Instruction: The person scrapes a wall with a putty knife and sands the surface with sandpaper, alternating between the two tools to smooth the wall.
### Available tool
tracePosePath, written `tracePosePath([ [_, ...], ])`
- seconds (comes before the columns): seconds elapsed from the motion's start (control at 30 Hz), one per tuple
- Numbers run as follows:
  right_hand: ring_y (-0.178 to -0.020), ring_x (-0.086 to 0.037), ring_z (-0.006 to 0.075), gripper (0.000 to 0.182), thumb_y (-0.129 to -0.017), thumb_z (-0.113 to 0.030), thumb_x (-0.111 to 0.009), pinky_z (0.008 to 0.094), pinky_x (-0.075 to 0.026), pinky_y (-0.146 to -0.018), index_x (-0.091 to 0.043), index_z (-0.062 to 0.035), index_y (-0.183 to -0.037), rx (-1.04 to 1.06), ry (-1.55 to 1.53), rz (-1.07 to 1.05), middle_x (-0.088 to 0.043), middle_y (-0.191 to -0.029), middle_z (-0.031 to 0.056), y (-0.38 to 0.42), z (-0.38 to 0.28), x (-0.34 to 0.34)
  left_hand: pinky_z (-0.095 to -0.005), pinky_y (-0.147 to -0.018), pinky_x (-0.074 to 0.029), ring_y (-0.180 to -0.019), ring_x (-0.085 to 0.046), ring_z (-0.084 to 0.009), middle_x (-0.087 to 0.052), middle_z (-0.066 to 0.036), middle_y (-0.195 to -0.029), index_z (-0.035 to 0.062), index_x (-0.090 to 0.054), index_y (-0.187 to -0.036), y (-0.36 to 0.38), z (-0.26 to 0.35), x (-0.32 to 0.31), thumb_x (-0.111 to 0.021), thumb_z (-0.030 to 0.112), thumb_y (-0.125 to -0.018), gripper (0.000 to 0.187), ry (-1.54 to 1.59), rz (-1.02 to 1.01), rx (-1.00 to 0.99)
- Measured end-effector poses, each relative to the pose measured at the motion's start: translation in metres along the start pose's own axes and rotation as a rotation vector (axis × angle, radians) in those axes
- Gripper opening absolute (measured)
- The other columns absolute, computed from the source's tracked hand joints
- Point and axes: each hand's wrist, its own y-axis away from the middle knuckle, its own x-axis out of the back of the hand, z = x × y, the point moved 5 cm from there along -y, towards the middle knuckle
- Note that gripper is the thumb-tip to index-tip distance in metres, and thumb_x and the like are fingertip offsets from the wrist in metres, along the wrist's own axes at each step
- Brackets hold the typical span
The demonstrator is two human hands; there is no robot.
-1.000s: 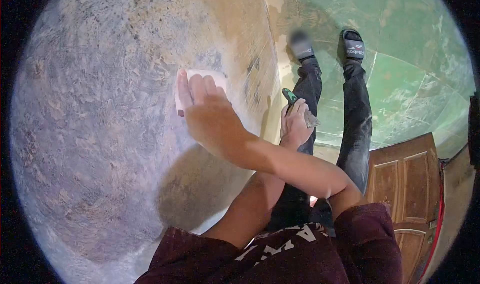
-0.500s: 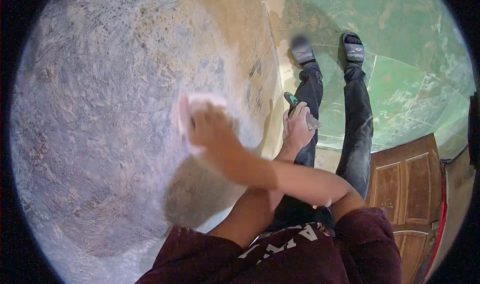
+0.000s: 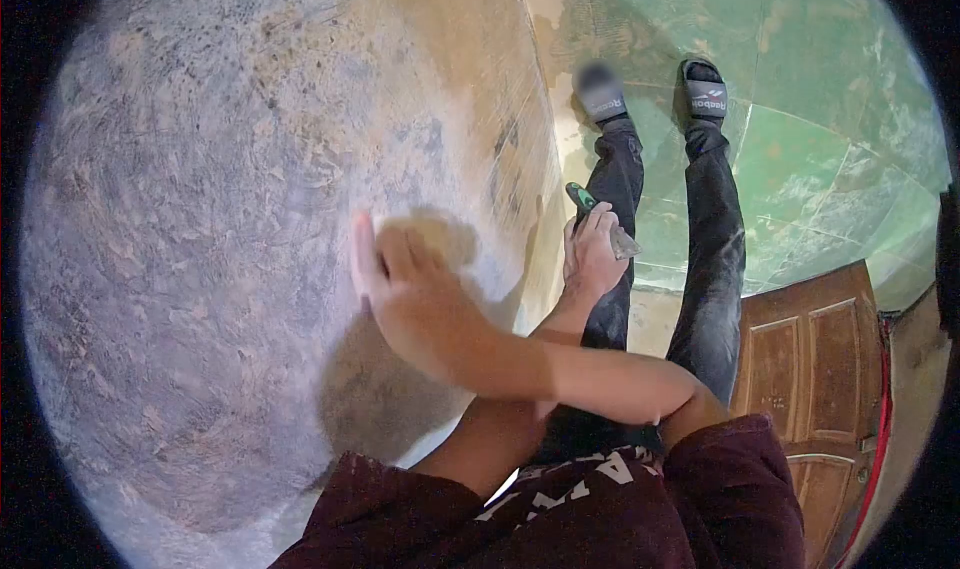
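Crossing under the other forearm, my left hand [image 3: 595, 254] is closed round a putty knife [image 3: 580, 199] with a green and black handle; its metal blade sticks out to the right of my fingers. My right hand [image 3: 415, 294] reaches across to the left, against the mottled grey wall surface [image 3: 200, 249]. It is blurred, with bent fingers holding a thin pinkish sheet [image 3: 362, 254], whose edge shows at the left of the hand. The rest of the sheet is hidden or smeared by motion.
A tan strip [image 3: 470, 59] runs down the wall's right side. My legs and sandalled feet [image 3: 706, 99] are over the green tiled floor [image 3: 800, 159]. At the lower right are a brown wooden door [image 3: 815, 369] and a red strip or cord [image 3: 882, 419].
My right hand has moved slightly down along the wall, and less of the pinkish sheet shows. My left hand with the putty knife has hardly moved.
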Motion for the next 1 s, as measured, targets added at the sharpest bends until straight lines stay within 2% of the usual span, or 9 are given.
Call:
tracePosePath([
  [0.13,-0.101,-0.056,0.0372,0.065,-0.087,-0.007,-0.058,0.0407,-0.050,-0.091,-0.036,0.0220,-0.142,0.039,0.110,0.085,-0.053,-0.107,0.0239,-0.016,0.014,-0.002,-0.0500,-0.116,-0.029,-0.132,-0.052,-0.0276,-0.055,-0.008,-0.141,0.0115,-0.059,-0.114,0.001,0.000,0.000,-0.075,0.013,-0.076,0.041,-0.001,-0.006,0.001],
  [0.2,-0.102,-0.056,0.0374,0.066,-0.087,-0.008,-0.058,0.0409,-0.051,-0.091,-0.037,0.0218,-0.142,-0.074,-0.094,-0.051,-0.052,-0.109,0.0247,-0.001,-0.004,-0.003,-0.0499,-0.116,-0.028,-0.132,-0.052,-0.0271,-0.055,-0.007,-0.142,0.0119,-0.059,-0.114,-0.003,-0.002,-0.004,-0.075,0.014,-0.076,0.041,0.001,0.003,-0.005],
  [0.37,-0.101,-0.056,0.0361,0.066,-0.087,-0.008,-0.059,0.0409,-0.050,-0.090,-0.037,0.0218,-0.141,-0.028,-0.080,0.019,-0.052,-0.108,0.0245,-0.004,-0.002,-0.001,-0.0501,-0.116,-0.028,-0.132,-0.053,-0.0267,-0.056,-0.006,-0.141,0.0126,-0.059,-0.114,-0.003,-0.002,0.002,-0.075,0.016,-0.079,0.039,0.015,-0.019,0.027],
  [0.43,-0.100,-0.056,0.0361,0.066,-0.086,-0.008,-0.059,0.0409,-0.050,-0.090,-0.037,0.0222,-0.141,-0.043,-0.105,0.026,-0.052,-0.109,0.0247,-0.001,-0.002,0.001,-0.0483,-0.114,-0.030,-0.125,-0.056,-0.0302,-0.059,-0.011,-0.134,0.0087,-0.062,-0.109,-0.003,0.005,0.004,-0.072,0.015,-0.080,0.031,-0.008,0.031,-0.028],
  [0.63,-0.099,-0.056,0.0354,0.065,-0.084,-0.005,-0.060,0.0411,-0.050,-0.090,-0.040,0.0221,-0.139,0.015,-0.044,0.133,-0.051,-0.105,0.0221,-0.023,0.014,0.004,-0.0492,-0.115,-0.029,-0.126,-0.056,-0.0309,-0.060,-0.012,-0.133,0.0079,-0.062,-0.109,0.002,0.014,0.006,-0.072,0.014,-0.080,0.031,0.019,0.052,-0.016],
  [0.73,-0.097,-0.056,0.0355,0.066,-0.083,-0.004,-0.059,0.0418,-0.050,-0.087,-0.039,0.0212,-0.141,-0.042,-0.247,0.030,-0.051,-0.102,0.0207,-0.004,-0.005,-0.002,-0.0492,-0.115,-0.028,-0.126,-0.056,-0.0309,-0.059,-0.012,-0.136,0.0080,-0.062,-0.110,-0.001,0.005,0.002,-0.073,0.014,-0.078,0.034,0.007,0.012,-0.003],
  [0.8,-0.095,-0.057,0.0355,0.066,-0.083,-0.002,-0.059,0.0422,-0.051,-0.085,-0.038,0.0230,-0.141,0.020,-0.004,0.104,-0.051,-0.101,0.0213,-0.009,0.010,0.000,-0.0488,-0.115,-0.028,-0.127,-0.056,-0.0306,-0.058,-0.012,-0.138,0.0083,-0.062,-0.111,0.000,0.000,-0.002,-0.074,0.014,-0.078,0.036,0.007,0.016,-0.010],
  [0.9,-0.092,-0.057,0.0352,0.064,-0.084,-0.001,-0.059,0.0423,-0.051,-0.085,-0.037,0.0266,-0.138,0.043,0.106,0.133,-0.053,-0.101,0.0236,-0.009,-0.005,-0.001,-0.0492,-0.115,-0.029,-0.129,-0.054,-0.0298,-0.056,-0.010,-0.141,0.0105,-0.060,-0.112,0.003,-0.003,-0.006,-0.076,0.014,-0.076,0.039,0.013,0.027,-0.021],
  [1.0,-0.091,-0.057,0.0353,0.064,-0.085,-0.002,-0.058,0.0417,-0.051,-0.085,-0.035,0.0295,-0.137,0.044,0.060,0.119,-0.054,-0.101,0.0259,-0.010,0.010,-0.005,-0.0499,-0.116,-0.029,-0.132,-0.052,-0.0290,-0.055,-0.008,-0.144,0.0123,-0.059,-0.113,0.000,-0.004,-0.002,-0.077,0.013,-0.075,0.043,0.008,0.011,-0.011],
])
